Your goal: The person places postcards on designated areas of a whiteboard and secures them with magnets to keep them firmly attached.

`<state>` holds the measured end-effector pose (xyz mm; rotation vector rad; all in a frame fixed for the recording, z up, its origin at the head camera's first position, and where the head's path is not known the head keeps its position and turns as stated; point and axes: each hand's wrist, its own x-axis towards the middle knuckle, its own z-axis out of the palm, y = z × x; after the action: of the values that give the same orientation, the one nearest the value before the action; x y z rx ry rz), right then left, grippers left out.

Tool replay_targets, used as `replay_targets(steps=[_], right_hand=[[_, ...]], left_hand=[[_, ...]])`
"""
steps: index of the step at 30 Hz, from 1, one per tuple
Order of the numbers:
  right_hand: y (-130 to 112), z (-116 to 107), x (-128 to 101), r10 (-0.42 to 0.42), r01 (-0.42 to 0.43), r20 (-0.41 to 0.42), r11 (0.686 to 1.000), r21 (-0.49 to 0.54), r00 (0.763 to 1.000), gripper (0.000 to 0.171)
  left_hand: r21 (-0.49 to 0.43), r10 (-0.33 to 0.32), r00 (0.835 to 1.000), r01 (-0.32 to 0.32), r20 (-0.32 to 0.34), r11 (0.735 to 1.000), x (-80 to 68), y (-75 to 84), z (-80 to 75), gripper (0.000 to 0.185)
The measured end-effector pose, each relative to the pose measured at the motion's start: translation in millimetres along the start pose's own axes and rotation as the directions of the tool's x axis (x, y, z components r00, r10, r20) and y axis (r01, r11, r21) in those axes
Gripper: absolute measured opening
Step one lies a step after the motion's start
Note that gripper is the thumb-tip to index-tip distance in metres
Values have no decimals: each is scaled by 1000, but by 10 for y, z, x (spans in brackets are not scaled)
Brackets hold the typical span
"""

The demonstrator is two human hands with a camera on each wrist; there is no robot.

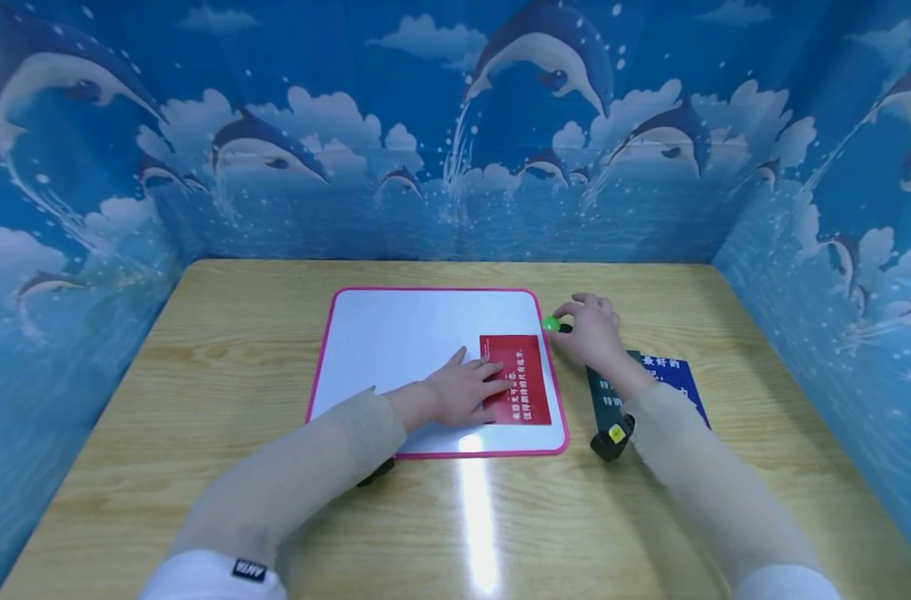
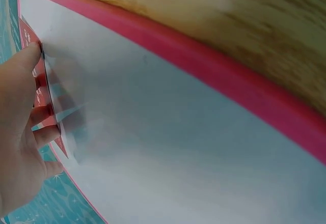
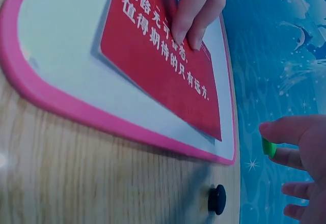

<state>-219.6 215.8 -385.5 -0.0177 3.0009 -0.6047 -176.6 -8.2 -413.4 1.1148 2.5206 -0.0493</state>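
Note:
A white board with a pink rim lies on the wooden table. A red card with white writing lies on its right part. My left hand rests flat on the card's left side, fingers straight. My right hand is just off the board's top right corner and pinches a small green round piece. A small black round piece sits on the table beside the board.
A dark blue card with white writing lies on the table under my right forearm. Blue dolphin-print walls close in the table on three sides. Black wrist cameras sit at both wrists.

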Motion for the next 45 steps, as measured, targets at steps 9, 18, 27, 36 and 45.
replay_targets(steps=[9, 18, 27, 36, 45], right_hand=[[-132, 59, 16, -37, 37, 20, 999, -1, 999, 42], [-238, 173, 35, -77, 78, 33, 997, -27, 997, 42], [-294, 326, 69, -115, 118, 52, 990, -71, 992, 38], [-320, 383, 111, -115, 121, 75, 989, -83, 991, 38], [-321, 428, 138, -91, 100, 94, 991, -93, 991, 38]], left_hand=[[3, 1, 1000, -1, -4, 1000, 8, -3, -11, 70], [22, -7, 1000, 7, 4, 1000, 15, 1, 3, 69], [13, -9, 1000, 9, -1, 1000, 25, -3, 12, 70], [16, -4, 1000, 4, -7, 1000, 11, -3, -1, 70], [2, -10, 1000, 10, -2, 1000, 12, -8, 9, 71]])
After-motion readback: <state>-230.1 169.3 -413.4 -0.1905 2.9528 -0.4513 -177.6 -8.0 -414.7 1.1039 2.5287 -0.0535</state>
